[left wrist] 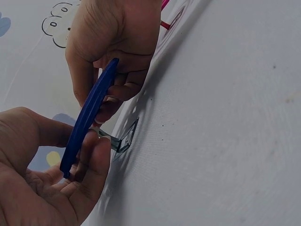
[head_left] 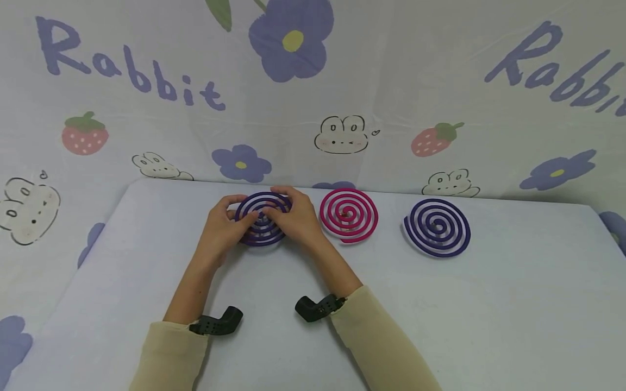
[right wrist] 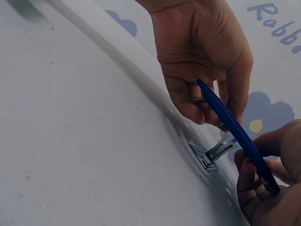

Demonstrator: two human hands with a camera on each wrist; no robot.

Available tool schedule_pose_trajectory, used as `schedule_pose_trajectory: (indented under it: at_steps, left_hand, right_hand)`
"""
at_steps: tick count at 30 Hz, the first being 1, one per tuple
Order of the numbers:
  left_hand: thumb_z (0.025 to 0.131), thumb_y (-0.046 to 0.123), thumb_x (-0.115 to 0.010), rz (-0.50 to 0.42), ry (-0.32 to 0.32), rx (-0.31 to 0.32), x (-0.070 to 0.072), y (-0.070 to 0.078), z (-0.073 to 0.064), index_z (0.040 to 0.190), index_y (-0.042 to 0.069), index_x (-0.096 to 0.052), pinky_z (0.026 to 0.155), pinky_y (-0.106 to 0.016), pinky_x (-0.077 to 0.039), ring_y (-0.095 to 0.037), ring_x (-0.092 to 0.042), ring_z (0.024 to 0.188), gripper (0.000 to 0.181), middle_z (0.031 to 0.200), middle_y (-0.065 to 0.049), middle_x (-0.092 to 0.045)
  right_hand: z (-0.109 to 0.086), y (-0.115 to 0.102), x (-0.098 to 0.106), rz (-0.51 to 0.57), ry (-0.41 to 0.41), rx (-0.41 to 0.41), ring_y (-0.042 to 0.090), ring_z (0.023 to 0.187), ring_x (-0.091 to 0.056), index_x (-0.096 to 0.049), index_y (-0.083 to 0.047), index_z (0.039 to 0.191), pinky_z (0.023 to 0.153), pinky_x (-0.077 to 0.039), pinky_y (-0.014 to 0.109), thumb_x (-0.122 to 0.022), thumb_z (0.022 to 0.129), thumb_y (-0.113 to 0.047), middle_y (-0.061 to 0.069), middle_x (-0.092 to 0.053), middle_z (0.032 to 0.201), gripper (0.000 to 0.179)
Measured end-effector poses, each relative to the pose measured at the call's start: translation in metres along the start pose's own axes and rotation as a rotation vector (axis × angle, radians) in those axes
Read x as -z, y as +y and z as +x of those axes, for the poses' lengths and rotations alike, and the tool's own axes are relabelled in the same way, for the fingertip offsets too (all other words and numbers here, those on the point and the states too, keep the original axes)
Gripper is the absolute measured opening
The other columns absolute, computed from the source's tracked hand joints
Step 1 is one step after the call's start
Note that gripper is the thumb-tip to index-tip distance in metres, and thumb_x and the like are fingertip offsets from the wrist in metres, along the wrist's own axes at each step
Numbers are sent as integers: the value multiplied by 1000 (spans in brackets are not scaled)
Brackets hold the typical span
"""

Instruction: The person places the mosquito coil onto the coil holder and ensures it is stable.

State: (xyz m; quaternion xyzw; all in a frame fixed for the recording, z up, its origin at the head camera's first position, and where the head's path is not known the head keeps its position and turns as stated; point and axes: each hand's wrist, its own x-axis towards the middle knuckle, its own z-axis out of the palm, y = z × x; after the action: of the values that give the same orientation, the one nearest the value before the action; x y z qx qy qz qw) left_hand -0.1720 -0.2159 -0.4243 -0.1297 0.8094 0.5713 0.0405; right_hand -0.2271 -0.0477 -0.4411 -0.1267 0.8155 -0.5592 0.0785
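Both hands hold a dark blue mosquito coil (head_left: 264, 243) near the table's back edge. The left hand (head_left: 222, 227) pinches its left side, thumb on top and fingers beneath. On the right side, the right hand (head_left: 299, 217) does likewise, its thumb near the coil's centre. Seen edge-on in the left wrist view, the coil (left wrist: 87, 120) is raised off the table. Below it stands a small metal coil stand (right wrist: 206, 160) with a flat base, its upper end partly hidden by fingers and coil.
Just right of the hands is a pink mosquito coil (head_left: 348, 200). Farther right lies another dark purple-blue coil (head_left: 437, 228). A white cloth covers the table (head_left: 440, 326). Behind it hangs a printed curtain (head_left: 391, 70) with rabbits, flowers and strawberries.
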Motion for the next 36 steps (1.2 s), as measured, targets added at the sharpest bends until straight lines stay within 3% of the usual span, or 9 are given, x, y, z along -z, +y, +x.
schedule_pose_trajectory:
  at_steps: [12, 25, 36]
  left_hand:
    - [103, 18, -67, -15, 0, 0, -1, 0, -1, 156, 4, -44, 90, -24, -58, -37, -69, 123, 59, 137, -32, -66]
    - [105, 17, -65, -30, -22, 33, 0, -1, 2, 158, 6, -40, 114, -50, -53, -41, -64, 132, 60, 144, -32, -62]
    - [104, 17, -66, -23, -8, 27, -1, -1, 1, 158, 7, -41, 107, -43, -56, -38, -66, 127, 60, 142, -31, -64]
  right_hand:
    - [-1, 0, 0, 2, -4, -12, 32, 138, -61, -65, -10, 143, 121, -47, 47, -78, 95, -17, 15, -66, 147, 50]
    - [-1, 0, -1, 7, -9, -2, 34, 136, -62, -63, -9, 144, 119, -49, 48, -77, 96, -14, 16, -66, 145, 50]
    - [-1, 1, -2, 9, -4, 16, 33, 136, -62, -64, -8, 143, 119, -49, 48, -77, 95, -13, 16, -66, 146, 49]
